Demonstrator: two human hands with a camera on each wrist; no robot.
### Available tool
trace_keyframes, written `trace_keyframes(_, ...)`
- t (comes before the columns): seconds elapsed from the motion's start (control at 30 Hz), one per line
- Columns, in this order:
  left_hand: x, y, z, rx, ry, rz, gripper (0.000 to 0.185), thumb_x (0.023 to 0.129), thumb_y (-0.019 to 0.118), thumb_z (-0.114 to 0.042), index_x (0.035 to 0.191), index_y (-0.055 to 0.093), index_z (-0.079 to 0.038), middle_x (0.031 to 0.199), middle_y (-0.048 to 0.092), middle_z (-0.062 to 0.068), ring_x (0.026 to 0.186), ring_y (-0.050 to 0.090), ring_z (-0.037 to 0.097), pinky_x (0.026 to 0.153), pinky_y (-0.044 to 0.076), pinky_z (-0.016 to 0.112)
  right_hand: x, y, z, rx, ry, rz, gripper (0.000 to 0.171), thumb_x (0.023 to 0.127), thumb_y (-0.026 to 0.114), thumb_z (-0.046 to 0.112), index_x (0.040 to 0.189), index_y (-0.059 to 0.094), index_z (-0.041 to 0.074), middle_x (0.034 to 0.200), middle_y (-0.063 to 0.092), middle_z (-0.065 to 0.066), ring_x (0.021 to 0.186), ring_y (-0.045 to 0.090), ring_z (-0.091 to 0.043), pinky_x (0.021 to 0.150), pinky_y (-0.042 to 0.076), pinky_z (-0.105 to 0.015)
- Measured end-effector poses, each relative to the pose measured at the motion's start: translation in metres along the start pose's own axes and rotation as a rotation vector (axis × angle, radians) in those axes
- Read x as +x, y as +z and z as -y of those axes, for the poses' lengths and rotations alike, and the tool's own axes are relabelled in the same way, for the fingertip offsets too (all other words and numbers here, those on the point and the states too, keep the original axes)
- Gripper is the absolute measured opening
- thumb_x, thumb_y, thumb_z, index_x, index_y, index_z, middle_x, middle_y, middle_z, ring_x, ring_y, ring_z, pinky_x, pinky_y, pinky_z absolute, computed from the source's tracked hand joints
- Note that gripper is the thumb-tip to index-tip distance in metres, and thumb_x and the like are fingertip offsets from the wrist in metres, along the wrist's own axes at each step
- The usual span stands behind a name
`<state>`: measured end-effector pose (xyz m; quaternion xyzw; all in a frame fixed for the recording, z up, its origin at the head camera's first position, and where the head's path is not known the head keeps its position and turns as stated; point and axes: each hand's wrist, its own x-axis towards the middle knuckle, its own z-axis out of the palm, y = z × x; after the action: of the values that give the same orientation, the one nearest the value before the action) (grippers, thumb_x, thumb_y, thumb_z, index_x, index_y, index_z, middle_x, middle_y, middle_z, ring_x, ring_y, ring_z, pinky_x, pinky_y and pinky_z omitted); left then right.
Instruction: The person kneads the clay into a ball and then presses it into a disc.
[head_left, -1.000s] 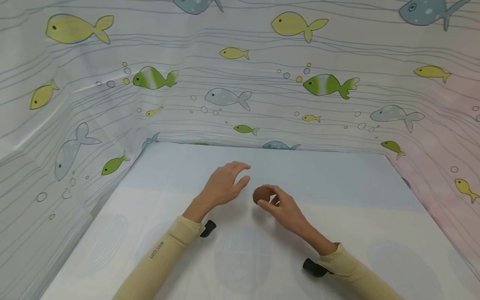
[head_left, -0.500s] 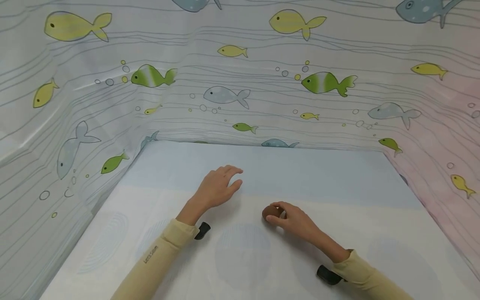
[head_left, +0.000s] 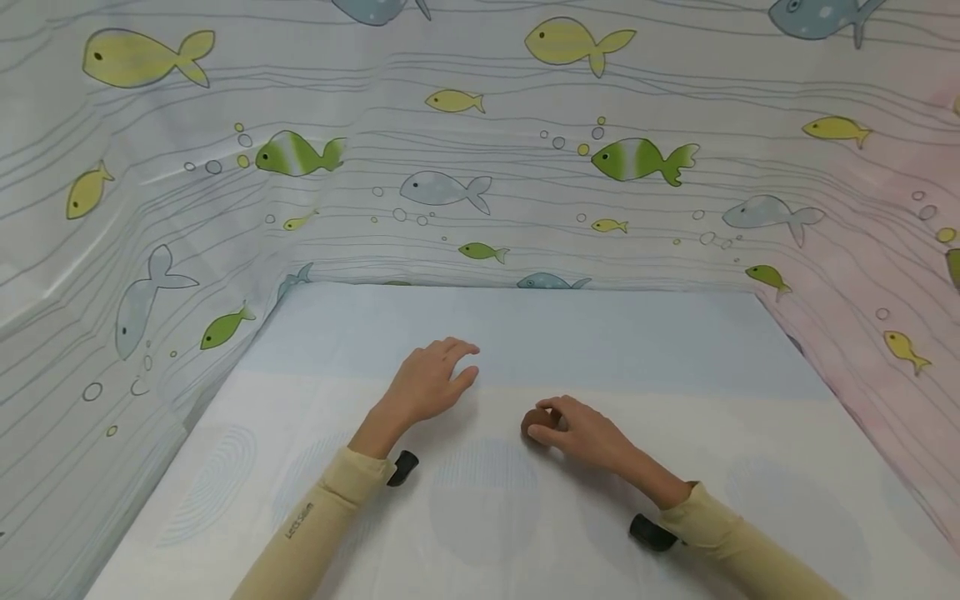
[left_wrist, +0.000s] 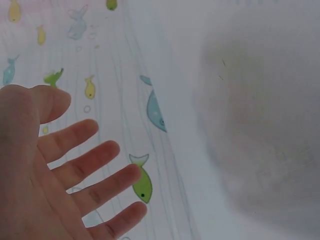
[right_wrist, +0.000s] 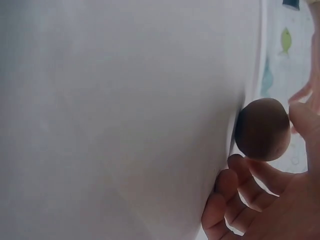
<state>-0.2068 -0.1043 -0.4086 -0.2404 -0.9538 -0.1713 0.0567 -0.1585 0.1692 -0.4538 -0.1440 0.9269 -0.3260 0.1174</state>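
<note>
Ball down on surface, grip not yet released.
Right hand (head_left: 588, 432) pinched brown ball (head_left: 536, 424) against surface (head_left: 675, 367); left hand (head_left: 427, 385), at ball's 10 o'clock, lay spread, holding nothing.

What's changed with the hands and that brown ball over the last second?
The right hand brought the brown ball down and toward the person, from just above the table to resting on it, and still holds it with curled fingers. The left hand drew back slightly and stays open, holding nothing. The fish-print cloth around the table looks the same.
</note>
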Motion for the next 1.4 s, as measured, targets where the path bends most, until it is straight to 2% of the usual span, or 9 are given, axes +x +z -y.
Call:
trace_keyframes(0.23, -0.003, 0.000, -0.001, -0.012, 0.006, 0.004, 0.037, 0.102, 0.050, -0.034, 0.132, 0.062, -0.017, 0.134, 0.060, 0.004, 0.122, 0.058, 0.028, 0.093, 0.049, 0.050, -0.002, -0.006, 0.000, -0.013, -0.020, 0.010, 0.057, 0.095, 0.061, 0.052, 0.137, 0.057, 0.013, 0.114, 0.061, 0.001, 0.095, 0.057, -0.013, 0.080, 0.048, -0.036)
trace_keyframes(0.47, -0.004, -0.004, 0.000, -0.014, 0.000, 0.022, 0.038, 0.102, 0.050, -0.033, 0.133, 0.062, -0.015, 0.134, 0.060, 0.006, 0.121, 0.058, 0.029, 0.092, 0.049, 0.050, -0.003, -0.015, 0.009, -0.024, -0.037, 0.004, 0.057, 0.098, 0.057, 0.050, 0.140, 0.053, 0.013, 0.123, 0.060, -0.004, 0.094, 0.056, -0.014, 0.077, 0.047, -0.036)
trace_keyframes(0.67, -0.003, -0.007, -0.001, -0.033, -0.001, 0.032, 0.038, 0.102, 0.050, -0.034, 0.133, 0.061, -0.015, 0.135, 0.060, 0.007, 0.123, 0.057, 0.030, 0.094, 0.049, 0.051, 0.005, -0.017, 0.026, 0.010, -0.079, -0.068, 0.057, 0.101, 0.052, 0.048, 0.144, 0.050, 0.011, 0.137, 0.055, -0.010, 0.116, 0.057, -0.028, 0.092, 0.049, -0.046)
trace_keyframes(0.83, -0.005, -0.008, -0.004, -0.082, -0.014, 0.037, 0.037, 0.102, 0.052, -0.033, 0.133, 0.061, -0.016, 0.136, 0.059, 0.007, 0.124, 0.056, 0.030, 0.095, 0.048, 0.052, 0.019, -0.008, 0.042, 0.097, -0.089, -0.148, 0.057, 0.104, 0.045, 0.047, 0.147, 0.045, 0.010, 0.148, 0.045, -0.010, 0.131, 0.047, -0.033, 0.104, 0.041, -0.053)
trace_keyframes(0.93, -0.006, -0.007, -0.005, -0.109, -0.016, 0.035, 0.037, 0.102, 0.051, -0.033, 0.133, 0.061, -0.016, 0.137, 0.059, 0.007, 0.125, 0.056, 0.030, 0.095, 0.048, 0.053, 0.029, 0.002, 0.045, 0.099, -0.085, -0.174, 0.057, 0.105, 0.040, 0.046, 0.149, 0.043, 0.010, 0.154, 0.038, -0.010, 0.139, 0.038, -0.031, 0.111, 0.034, -0.053)
trace_keyframes(1.07, -0.009, -0.006, -0.001, -0.160, -0.050, 0.057, 0.039, 0.102, 0.049, -0.035, 0.135, 0.060, -0.018, 0.139, 0.057, 0.006, 0.128, 0.053, 0.030, 0.099, 0.046, 0.054, 0.041, 0.016, 0.040, 0.027, -0.069, -0.161, 0.056, 0.107, 0.036, 0.043, 0.151, 0.038, 0.008, 0.159, 0.032, -0.012, 0.149, 0.023, -0.029, 0.120, 0.019, -0.051)
trace_keyframes(1.2, -0.014, -0.004, 0.004, -0.241, -0.099, 0.082, 0.041, 0.103, 0.048, -0.038, 0.138, 0.057, -0.019, 0.143, 0.054, 0.003, 0.129, 0.053, 0.028, 0.101, 0.045, 0.053, 0.043, 0.027, 0.031, -0.051, -0.067, -0.124, 0.057, 0.107, 0.035, 0.040, 0.152, 0.036, 0.005, 0.160, 0.029, -0.015, 0.152, 0.016, -0.028, 0.122, 0.009, -0.049)
trace_keyframes(1.4, -0.015, -0.004, 0.010, -0.320, -0.124, 0.077, 0.042, 0.102, 0.048, -0.040, 0.140, 0.056, -0.022, 0.144, 0.052, 0.000, 0.127, 0.055, 0.025, 0.098, 0.047, 0.052, 0.041, 0.030, 0.026, -0.094, -0.117, -0.097, 0.057, 0.106, 0.041, 0.038, 0.151, 0.038, 0.003, 0.159, 0.029, -0.017, 0.151, 0.016, -0.031, 0.121, 0.011, -0.052)
